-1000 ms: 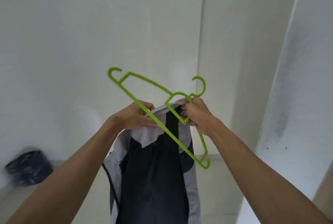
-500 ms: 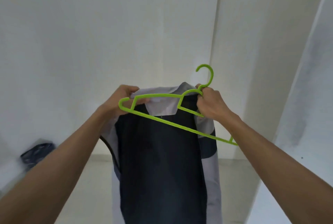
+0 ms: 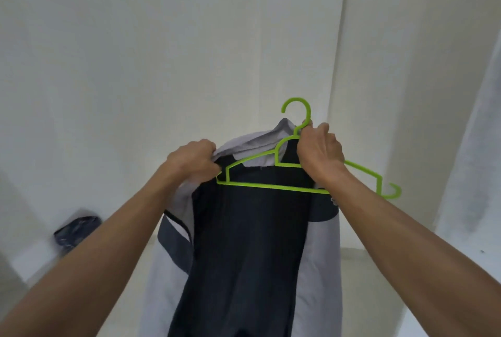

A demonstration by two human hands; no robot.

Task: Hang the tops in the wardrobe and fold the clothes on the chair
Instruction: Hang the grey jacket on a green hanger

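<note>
A black and light grey top (image 3: 249, 241) hangs in front of me, its collar raised. A lime green plastic hanger (image 3: 271, 187) lies nearly level across the top's front, hook upward. My right hand (image 3: 318, 153) grips the hanger just below the hook, at the neck. My left hand (image 3: 193, 162) pinches the top's left shoulder fabric beside the hanger's left end. The hanger's right end sticks out past my right wrist. The lower part of the top runs out of view.
White walls (image 3: 162, 52) of a wardrobe recess surround me, with a corner seam to the right. A dark bundle (image 3: 74, 233) lies on the pale shelf at the lower left. A white panel (image 3: 471, 174) stands at the right edge.
The hanger has swung from a steep diagonal to nearly level with its hook up. Both hands have risen and spread apart, and the top's collar is lifted higher.
</note>
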